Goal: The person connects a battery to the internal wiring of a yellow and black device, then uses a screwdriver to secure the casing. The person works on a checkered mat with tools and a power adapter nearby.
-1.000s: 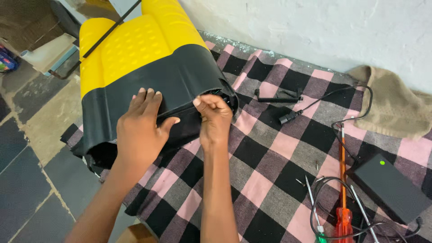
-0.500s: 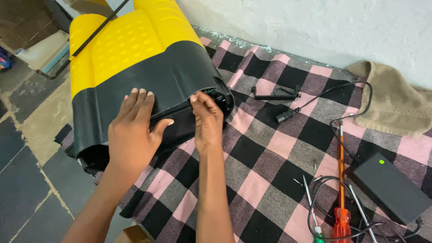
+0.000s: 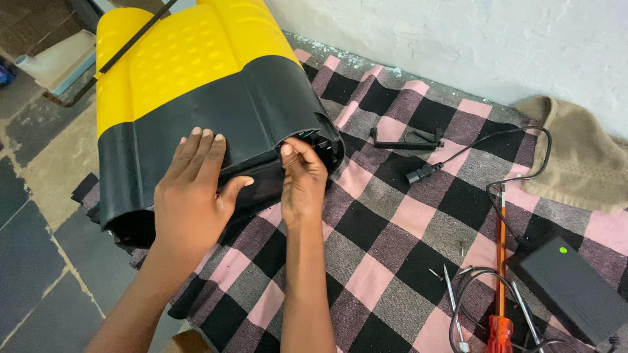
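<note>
Below, a yellow and black tank (image 3: 196, 98) lies on a pink and black checked cloth (image 3: 392, 261). Left hand (image 3: 193, 189) presses flat, fingers spread, on its black base. Right hand (image 3: 302, 180) pinches the base's edge. Beside them lie a black cable (image 3: 458, 153) and an orange screwdriver (image 3: 500, 274).

The big plastic tank (image 3: 196, 98) I'm working on lies on its side across the far left corner of the checked blanket (image 3: 392, 261). Its upper half is bright yellow with a dimpled panel, its base glossy black and flared, open end facing me. A thin black rod crosses its yellow part.
</note>
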